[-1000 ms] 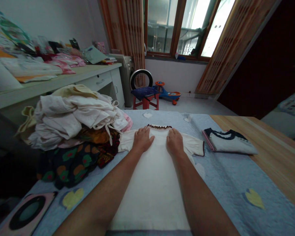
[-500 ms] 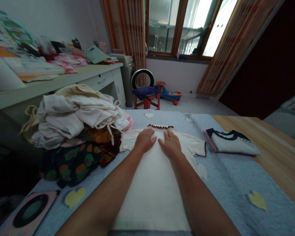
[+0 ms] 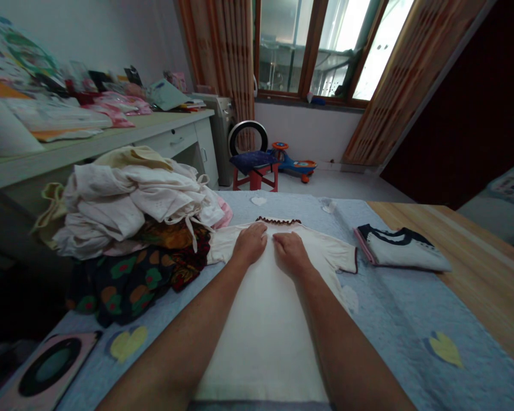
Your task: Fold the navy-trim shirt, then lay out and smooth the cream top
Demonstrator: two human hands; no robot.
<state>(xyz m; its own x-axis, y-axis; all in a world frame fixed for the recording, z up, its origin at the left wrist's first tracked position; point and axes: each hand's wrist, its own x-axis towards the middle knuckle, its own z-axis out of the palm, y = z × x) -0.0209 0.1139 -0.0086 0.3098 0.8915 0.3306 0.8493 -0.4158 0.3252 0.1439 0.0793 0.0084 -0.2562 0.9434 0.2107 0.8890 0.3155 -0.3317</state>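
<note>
A cream short-sleeved shirt [image 3: 265, 342] with a dark red ruffled collar and dark sleeve trim lies spread flat, collar at the far end. My left hand [image 3: 251, 243] is on its upper chest just below the collar, the fingers curled in and closed on the cloth. Beside it, a small gap to the right, my right hand [image 3: 292, 252] is closed too, thumb and fingers drawn together on the shirt. The fingertips of both hands are partly hidden. Both forearms reach over the shirt body.
A heap of clothes [image 3: 132, 200] rises on the left against the shirt's left sleeve. Right of it lies a folded white shirt with a dark collar [image 3: 405, 251]. A blue cloth with hearts [image 3: 394, 325] covers part of the wooden table [image 3: 492, 268]. A pink flat object [image 3: 75, 365] sits front left.
My fingers, flat and spread on the shirt before, are now curled in, most clearly on the right hand. The shirt has hardly moved.
</note>
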